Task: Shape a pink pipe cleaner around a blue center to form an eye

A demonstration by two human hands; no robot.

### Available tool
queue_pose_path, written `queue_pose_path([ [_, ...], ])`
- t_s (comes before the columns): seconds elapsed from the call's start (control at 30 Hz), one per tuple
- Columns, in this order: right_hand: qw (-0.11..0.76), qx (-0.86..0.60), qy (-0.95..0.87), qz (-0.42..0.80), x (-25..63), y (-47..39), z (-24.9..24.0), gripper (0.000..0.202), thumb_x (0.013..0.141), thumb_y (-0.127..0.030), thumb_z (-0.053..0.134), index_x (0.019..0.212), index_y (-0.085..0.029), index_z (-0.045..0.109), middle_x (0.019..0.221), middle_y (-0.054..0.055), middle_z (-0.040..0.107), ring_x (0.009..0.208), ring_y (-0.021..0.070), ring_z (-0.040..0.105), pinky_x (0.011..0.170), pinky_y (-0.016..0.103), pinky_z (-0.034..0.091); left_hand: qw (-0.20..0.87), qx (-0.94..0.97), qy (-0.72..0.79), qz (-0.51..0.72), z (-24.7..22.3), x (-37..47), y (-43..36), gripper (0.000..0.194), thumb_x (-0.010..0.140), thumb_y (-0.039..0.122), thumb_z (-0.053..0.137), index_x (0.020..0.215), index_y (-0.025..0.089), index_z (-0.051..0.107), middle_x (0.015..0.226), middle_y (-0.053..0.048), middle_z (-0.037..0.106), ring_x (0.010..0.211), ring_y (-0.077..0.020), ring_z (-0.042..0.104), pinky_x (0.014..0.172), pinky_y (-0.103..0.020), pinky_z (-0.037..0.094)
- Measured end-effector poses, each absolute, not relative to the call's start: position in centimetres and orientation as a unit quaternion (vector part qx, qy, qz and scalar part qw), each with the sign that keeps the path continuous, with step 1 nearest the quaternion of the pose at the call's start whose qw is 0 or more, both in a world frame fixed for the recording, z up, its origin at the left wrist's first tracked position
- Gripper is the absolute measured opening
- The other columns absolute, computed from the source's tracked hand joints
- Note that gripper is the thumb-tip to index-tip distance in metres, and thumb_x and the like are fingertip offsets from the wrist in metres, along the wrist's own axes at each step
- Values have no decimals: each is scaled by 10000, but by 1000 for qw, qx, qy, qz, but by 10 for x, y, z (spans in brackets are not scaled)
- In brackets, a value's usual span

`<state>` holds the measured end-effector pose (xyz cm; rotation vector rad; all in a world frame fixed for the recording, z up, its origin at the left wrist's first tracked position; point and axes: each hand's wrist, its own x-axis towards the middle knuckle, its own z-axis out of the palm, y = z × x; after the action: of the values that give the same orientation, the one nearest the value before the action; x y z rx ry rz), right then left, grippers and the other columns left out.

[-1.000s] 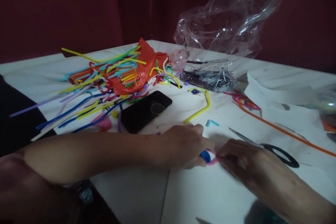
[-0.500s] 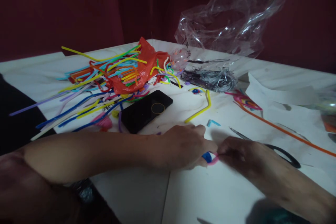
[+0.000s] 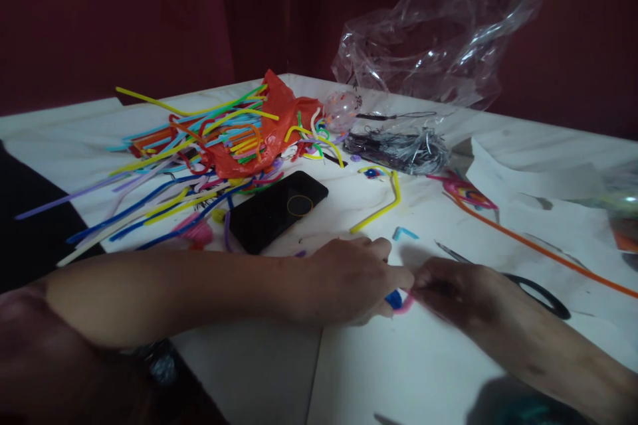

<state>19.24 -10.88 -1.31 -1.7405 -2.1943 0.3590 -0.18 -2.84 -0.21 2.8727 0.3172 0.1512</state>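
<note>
My left hand (image 3: 349, 279) is closed on a small craft piece with a blue middle (image 3: 393, 299) and a pink pipe cleaner edge (image 3: 405, 305). The fingers hide most of this piece. From the other side, the pinched fingertips of my right hand (image 3: 443, 285) meet its pink edge. The hands nearly touch, low over the white table. Beyond them lie a short bent light-blue pipe cleaner (image 3: 405, 234) and a yellow one (image 3: 393, 202) joined to an eye-shaped piece (image 3: 373, 174). Scissors (image 3: 538, 295) rest partly behind my right forearm.
A black phone (image 3: 279, 209) lies beyond my left forearm, beside many coloured pipe cleaners and a red plastic bag (image 3: 279, 126). Farther back are a clear bag (image 3: 428, 46) and silvery strands (image 3: 403, 149). An orange pipe cleaner (image 3: 538, 246) and white paper (image 3: 558, 212) lie right.
The fingertips have shifted very slightly around the blue and pink piece. Everything else stays where it was.
</note>
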Motion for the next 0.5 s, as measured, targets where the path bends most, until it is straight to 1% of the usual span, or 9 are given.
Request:
queue_pose_path([
  [0.23,169,-642,-739,112,186,-113,-11,296,818,-373,381,655,-259,601,586,-17,578,448,160,532,373,236,361,113,987,101,54,-4,-2,-28,197,874,309,561,1030,194,594,915,-61,538,823,-200,550,692,-284,424],
  [0.4,158,-661,-721,135,183,-116,-10,289,780,-392,375,698,-276,626,608,-39,588,491,150,555,411,232,412,115,986,106,51,-4,-2,-29,210,872,310,565,1042,189,592,932,-66,539,825,-199,550,683,-282,428],
  [0.5,139,-672,-714,137,183,-116,-6,290,764,-401,369,705,-256,614,608,-19,591,478,162,551,388,244,387,127,985,108,56,-4,-2,-30,259,867,304,569,1095,182,583,944,-72,546,834,-198,548,692,-280,423],
])
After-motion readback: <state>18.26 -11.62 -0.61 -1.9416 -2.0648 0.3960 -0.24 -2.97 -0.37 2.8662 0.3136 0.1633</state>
